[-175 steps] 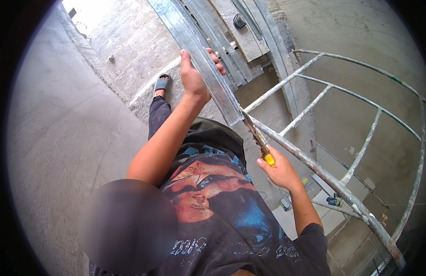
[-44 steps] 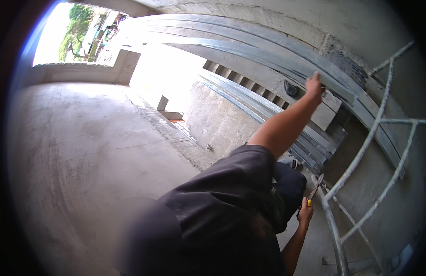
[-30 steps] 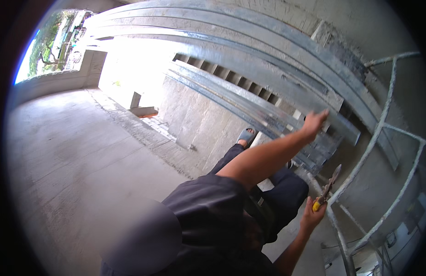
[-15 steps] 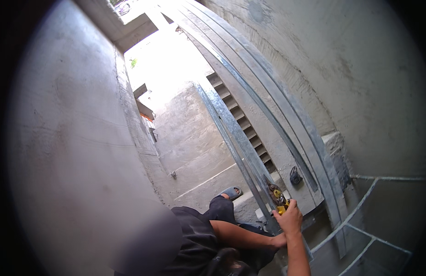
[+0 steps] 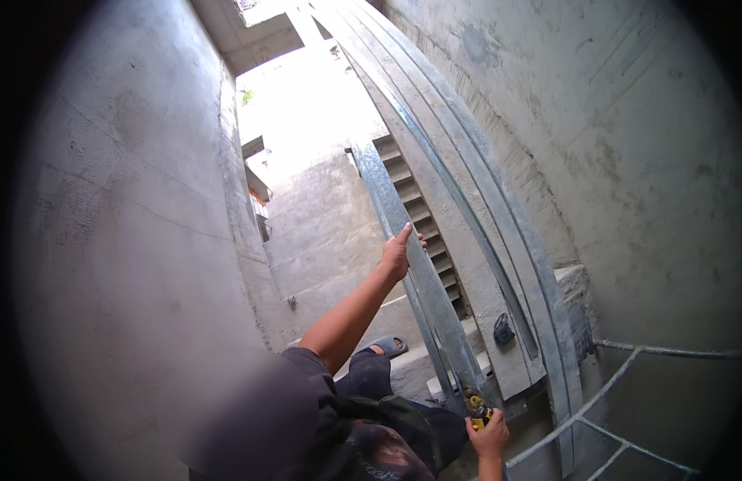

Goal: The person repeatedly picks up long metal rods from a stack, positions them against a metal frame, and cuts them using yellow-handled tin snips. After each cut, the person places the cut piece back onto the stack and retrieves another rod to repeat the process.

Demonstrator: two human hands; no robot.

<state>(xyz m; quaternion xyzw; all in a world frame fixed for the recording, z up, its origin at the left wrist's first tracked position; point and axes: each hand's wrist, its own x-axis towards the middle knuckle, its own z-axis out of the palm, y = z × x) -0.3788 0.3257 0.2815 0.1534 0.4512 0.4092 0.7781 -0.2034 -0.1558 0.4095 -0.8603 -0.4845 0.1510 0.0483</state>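
Note:
A long galvanized metal channel (image 5: 437, 298) runs from the far left down toward me, slanting beside the stair flight. My left hand (image 5: 396, 255) is wrapped round its middle, thumb on top and fingertips showing past the far edge. At the near end of the channel, my right hand (image 5: 489, 438) is closed on the yellow-and-black handles of tin snips (image 5: 474, 402). The jaws of the snips are at the channel's end; whether they bite the metal I cannot tell. A second, narrower metal strip (image 5: 419, 313) lies along the channel's left side.
Concrete steps (image 5: 419, 210) descend beside the channel. On the sloping concrete ledge (image 5: 483, 298) lie a dark coiled or rounded object (image 5: 504, 329) and more long metal profiles (image 5: 475, 210). A metal railing (image 5: 579, 417) stands at lower right. Concrete walls (image 5: 147, 208) rise on both sides.
My left hand has moved from near my right hand up to the middle of the channel and gripped it. My right hand with the snips has shifted lower in view, and the view has moved.

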